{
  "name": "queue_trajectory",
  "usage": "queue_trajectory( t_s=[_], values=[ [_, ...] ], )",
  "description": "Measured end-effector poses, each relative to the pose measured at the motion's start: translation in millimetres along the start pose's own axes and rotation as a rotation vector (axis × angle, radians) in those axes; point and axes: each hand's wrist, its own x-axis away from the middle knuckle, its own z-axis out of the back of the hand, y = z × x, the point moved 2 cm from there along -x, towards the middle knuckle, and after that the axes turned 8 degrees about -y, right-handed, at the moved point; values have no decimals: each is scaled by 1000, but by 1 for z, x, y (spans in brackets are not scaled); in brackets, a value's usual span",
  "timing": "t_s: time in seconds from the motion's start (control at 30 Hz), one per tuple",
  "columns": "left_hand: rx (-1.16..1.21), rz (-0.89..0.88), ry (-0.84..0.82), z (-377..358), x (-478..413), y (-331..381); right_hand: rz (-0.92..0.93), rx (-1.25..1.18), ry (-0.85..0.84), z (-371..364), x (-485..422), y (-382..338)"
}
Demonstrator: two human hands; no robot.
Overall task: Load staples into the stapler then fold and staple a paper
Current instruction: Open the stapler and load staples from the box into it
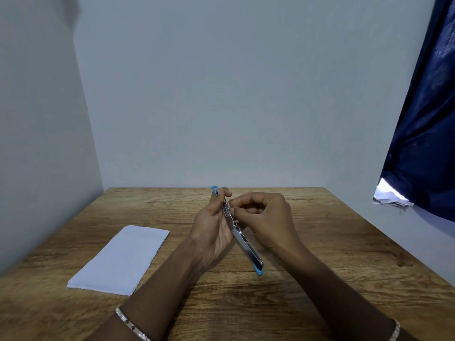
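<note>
Head view: left hand (211,226) curled round opened stapler (244,245); right hand (267,215), fingers bent, pinches it mid-length

Dim, cool, even light, daylight glare below the curtain (423,124), wide-angle bending at edges, soft detail.

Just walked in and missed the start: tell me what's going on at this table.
A person's left hand grips a blue and silver metal stapler, swung open, above the brown wooden table. The right hand pinches at its metal rail near the hinge; whether it holds staples is too small to tell. A pale blue rectangular paper lies untouched on the table to the left.
</note>
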Motion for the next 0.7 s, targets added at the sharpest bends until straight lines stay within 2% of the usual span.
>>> queue_trajectory(
  t_s=[0.23,0.4,0.57,0.7],
  values=[
    [-31,7,24,3,0,1,20,-20,-67,0,-2,3],
    [37,20,28,4,0,-1,10,-57,-100,3,-6,6],
    [173,85,52,7,3,-10,-137,-273,-146,7,-5,10],
    [303,82,94,9,3,-20,-249,-244,-119,7,-4,13]
  ],
)
